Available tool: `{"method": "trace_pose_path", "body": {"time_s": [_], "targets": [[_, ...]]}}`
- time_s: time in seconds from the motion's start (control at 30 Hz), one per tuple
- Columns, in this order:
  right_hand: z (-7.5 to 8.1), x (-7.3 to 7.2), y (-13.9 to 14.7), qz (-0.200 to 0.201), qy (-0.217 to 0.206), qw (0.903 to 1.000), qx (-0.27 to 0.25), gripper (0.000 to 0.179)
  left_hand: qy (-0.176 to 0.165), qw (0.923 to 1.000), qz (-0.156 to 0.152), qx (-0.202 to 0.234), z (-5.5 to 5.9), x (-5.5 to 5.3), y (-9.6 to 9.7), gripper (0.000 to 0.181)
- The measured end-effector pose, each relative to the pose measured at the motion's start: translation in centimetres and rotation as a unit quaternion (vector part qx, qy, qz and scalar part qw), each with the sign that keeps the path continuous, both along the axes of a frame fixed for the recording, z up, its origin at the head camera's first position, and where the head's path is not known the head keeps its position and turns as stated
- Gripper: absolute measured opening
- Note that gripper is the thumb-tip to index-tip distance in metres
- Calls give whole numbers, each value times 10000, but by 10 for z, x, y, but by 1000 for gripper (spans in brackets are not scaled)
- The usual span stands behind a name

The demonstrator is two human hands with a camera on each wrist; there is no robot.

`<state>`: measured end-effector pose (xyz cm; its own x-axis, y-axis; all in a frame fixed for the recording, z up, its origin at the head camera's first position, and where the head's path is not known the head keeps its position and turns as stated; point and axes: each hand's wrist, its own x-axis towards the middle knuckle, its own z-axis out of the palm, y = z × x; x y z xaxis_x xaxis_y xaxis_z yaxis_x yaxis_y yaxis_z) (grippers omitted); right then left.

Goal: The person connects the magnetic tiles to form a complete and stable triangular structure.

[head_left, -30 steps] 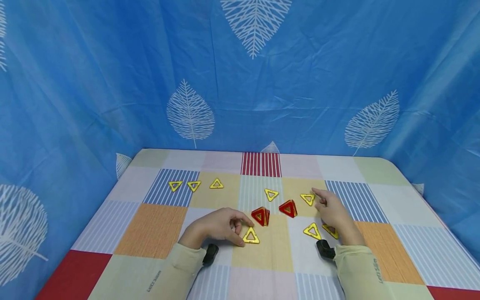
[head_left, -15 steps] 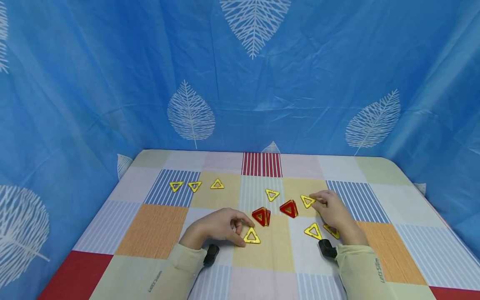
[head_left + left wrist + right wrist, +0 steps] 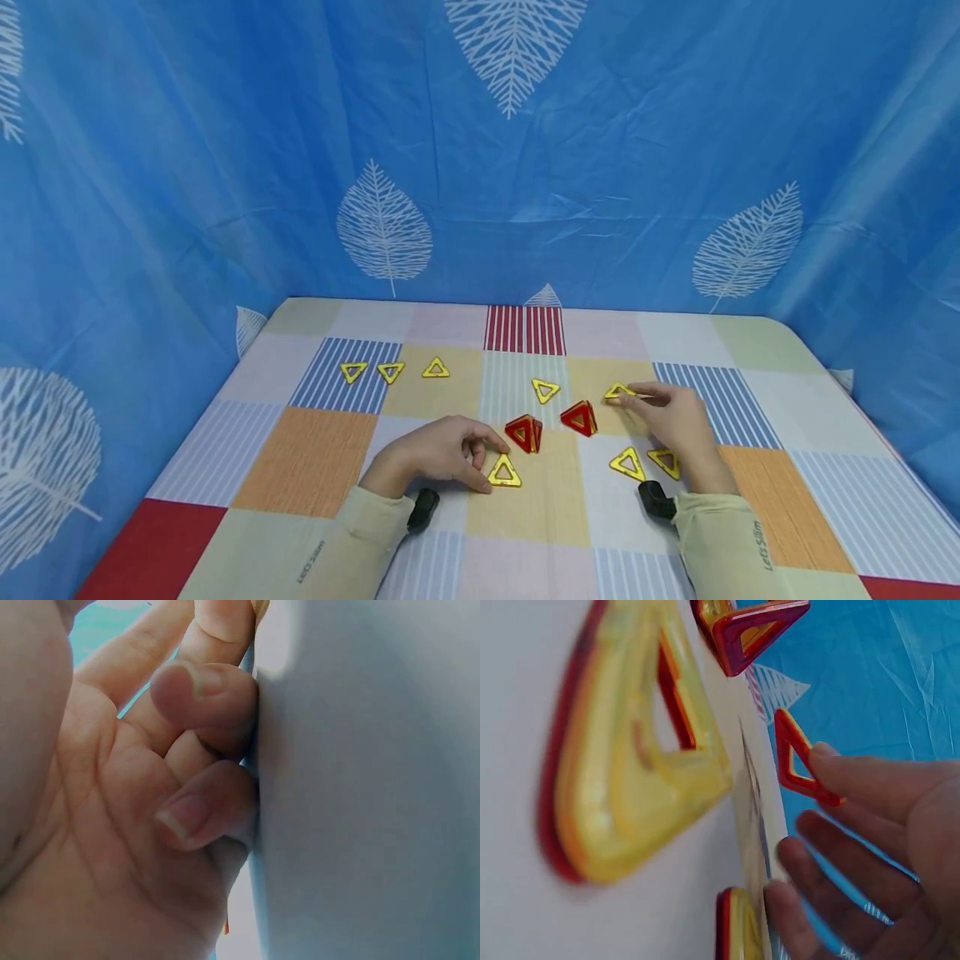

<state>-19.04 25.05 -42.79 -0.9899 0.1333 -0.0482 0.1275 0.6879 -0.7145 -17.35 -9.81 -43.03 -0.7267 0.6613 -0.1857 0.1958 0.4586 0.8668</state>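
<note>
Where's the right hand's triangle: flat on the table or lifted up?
Lifted up: the right hand pinches the triangle, and the right wrist view shows it against the blue curtain.

The left hand is resting on the worktop, two fingers curling toward the palm. The right hand is sitting nearer the far edge, thumb and index finger pinching, other fingers bending loosely. Both arms are slanting inward.
</note>
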Motion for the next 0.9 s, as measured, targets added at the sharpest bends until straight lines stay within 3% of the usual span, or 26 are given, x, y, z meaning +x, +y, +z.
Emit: {"method": "trace_pose_path", "body": {"time_s": [0.17, 0.33, 0.5, 0.67, 0.77, 0.9], "targets": [[4, 1, -1, -485, 395, 9957, -681, 54, 1, 10000, -9, -37, 1, 0, 0, 41], [12, 1, -4, -307, 722, 9950, -622, 50, 59, 9999, 32, -104, 0, -1, 0, 40], [21, 4, -9, 206, 789, 9948, -606, 46, 75, 9999, 26, -128, 0, -1, 1, 39], [28, 4, -15, 868, 722, 9891, -942, 41, 37, 9999, 79, -142, 1, -1, 1, 39], [29, 5, -20, 1425, 708, 9798, -1210, 34, 13, 9998, 123, -165, 1, -2, 1, 38], [29, 6, -30, 2248, 601, 9583, -1660, 28, 56, 9997, 128, -215, 1, -2, 2, 38]]}}
